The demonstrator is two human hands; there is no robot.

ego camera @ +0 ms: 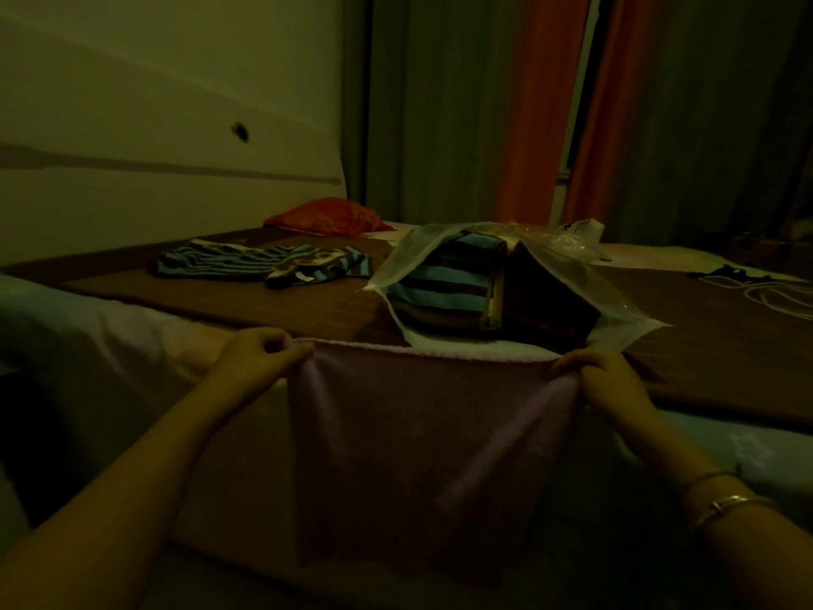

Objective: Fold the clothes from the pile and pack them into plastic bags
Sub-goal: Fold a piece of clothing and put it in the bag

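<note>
**On the bed: pink cloth held up by two corners**

At the near edge of the bed, a pale pink cloth is held stretched between both hands, its top edge taut and level, the rest hanging toward the camera. The left hand is seen pinching the left top corner, fingers curled round the fabric. The right hand is closed on the right top corner likewise; bangles are worn on that wrist.

Just beyond the cloth, a clear plastic bag is laid open-mouthed on the brown cover, folded striped clothes packed inside. Further left, a striped garment is spread flat. A red bundle is noted near the wall. Dim light; detail poor.
</note>
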